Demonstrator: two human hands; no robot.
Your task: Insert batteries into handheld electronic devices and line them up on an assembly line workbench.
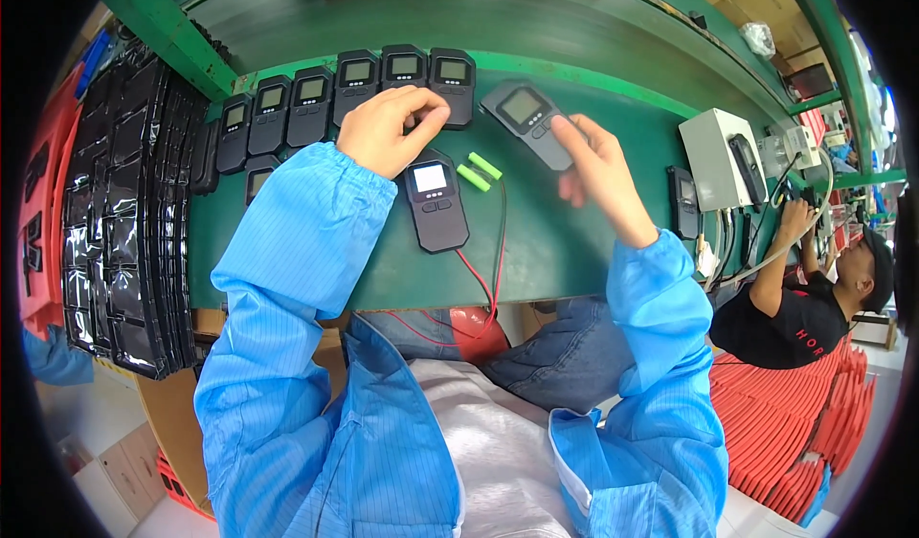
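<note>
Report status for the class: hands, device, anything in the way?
Right hand gripping gray handheld device, screen up. Left hand curled near lit-screen device; grip unclear. Two green cylinders lie right of it, possible clutter.

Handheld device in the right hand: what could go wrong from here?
The right hand grips the gray device along one side, so it might slip. The red wire from the white-screened device runs over the near edge of the table; a sleeve could snag it. The green cylinders lie close by and might be knocked.
</note>
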